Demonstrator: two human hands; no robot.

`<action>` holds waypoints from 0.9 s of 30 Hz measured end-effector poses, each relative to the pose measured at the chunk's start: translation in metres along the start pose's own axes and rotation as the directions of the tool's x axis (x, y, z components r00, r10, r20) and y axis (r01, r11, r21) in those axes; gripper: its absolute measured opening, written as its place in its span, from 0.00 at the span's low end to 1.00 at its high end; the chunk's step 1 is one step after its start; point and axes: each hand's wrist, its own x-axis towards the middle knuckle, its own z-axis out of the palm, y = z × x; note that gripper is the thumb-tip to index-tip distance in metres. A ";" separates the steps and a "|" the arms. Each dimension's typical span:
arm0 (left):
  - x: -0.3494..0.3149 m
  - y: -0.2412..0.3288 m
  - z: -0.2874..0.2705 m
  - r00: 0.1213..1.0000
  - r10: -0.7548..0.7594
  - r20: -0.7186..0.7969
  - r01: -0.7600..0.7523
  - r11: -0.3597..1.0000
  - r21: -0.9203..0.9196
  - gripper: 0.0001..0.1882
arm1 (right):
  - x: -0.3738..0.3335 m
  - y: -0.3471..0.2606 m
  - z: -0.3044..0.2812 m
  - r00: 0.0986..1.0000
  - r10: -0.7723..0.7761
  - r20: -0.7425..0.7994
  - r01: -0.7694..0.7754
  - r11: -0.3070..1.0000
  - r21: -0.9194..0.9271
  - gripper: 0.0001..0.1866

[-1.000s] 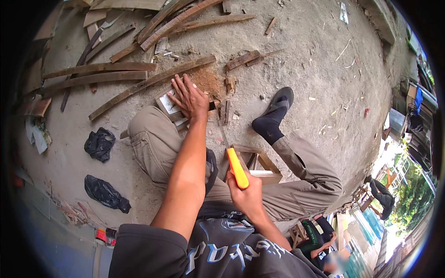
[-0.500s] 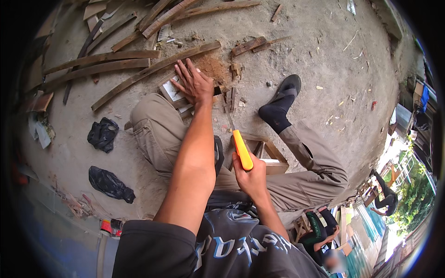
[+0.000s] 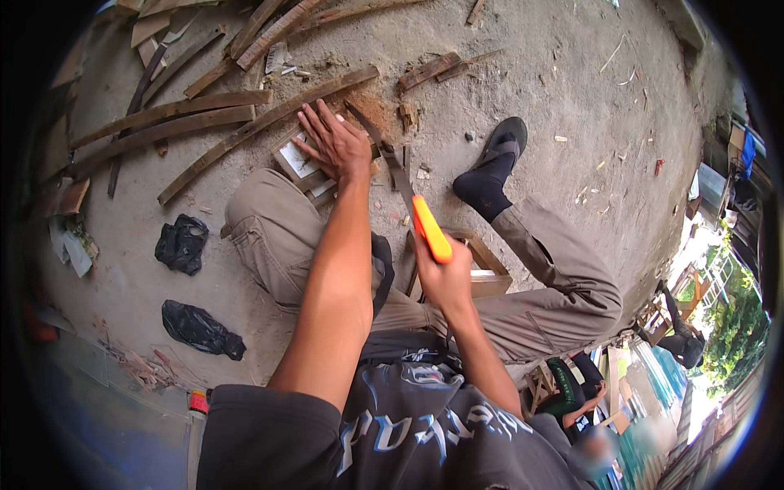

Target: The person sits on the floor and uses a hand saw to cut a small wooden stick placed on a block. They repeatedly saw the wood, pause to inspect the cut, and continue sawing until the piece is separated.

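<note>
My right hand (image 3: 447, 273) grips the yellow-orange handle of a handsaw (image 3: 398, 175). Its dark blade points away from me, past the right side of my left hand, near a patch of reddish sawdust (image 3: 371, 112). Flat and with fingers extended, my left hand (image 3: 336, 145) presses on a small wooden piece with a white panel (image 3: 296, 160), most of which the hand covers. Where exactly the blade meets the wood I cannot tell. Between my legs stands a small wooden frame (image 3: 490, 265), partly behind my right hand.
Long wooden strips (image 3: 269, 122) lie beyond my left hand, with more boards at the far left. Two black plastic bags (image 3: 181, 245) rest on the ground at left. Short wood offcuts (image 3: 429, 71) lie ahead. Other people (image 3: 576, 392) are at the lower right.
My right hand has pushed the saw forward, away from me, so the blade now reaches past my left hand. The left hand keeps pressing on the wooden piece.
</note>
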 end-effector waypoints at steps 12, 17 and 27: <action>0.001 -0.002 0.002 0.999 0.026 -0.041 -0.026 1.000 -0.001 0.27 | 0.000 0.055 -0.033 0.890 -0.438 -0.126 0.441 0.897 0.001 0.05; -0.001 0.004 -0.002 0.999 0.037 -0.003 -0.037 0.999 0.014 0.28 | 0.112 0.085 -0.015 0.694 -0.688 -0.214 0.583 0.711 -0.394 0.13; 0.002 0.000 -0.003 1.000 0.021 0.005 -0.022 0.999 0.044 0.29 | 0.206 0.098 0.061 0.773 -0.630 -0.078 0.491 0.671 -0.556 0.24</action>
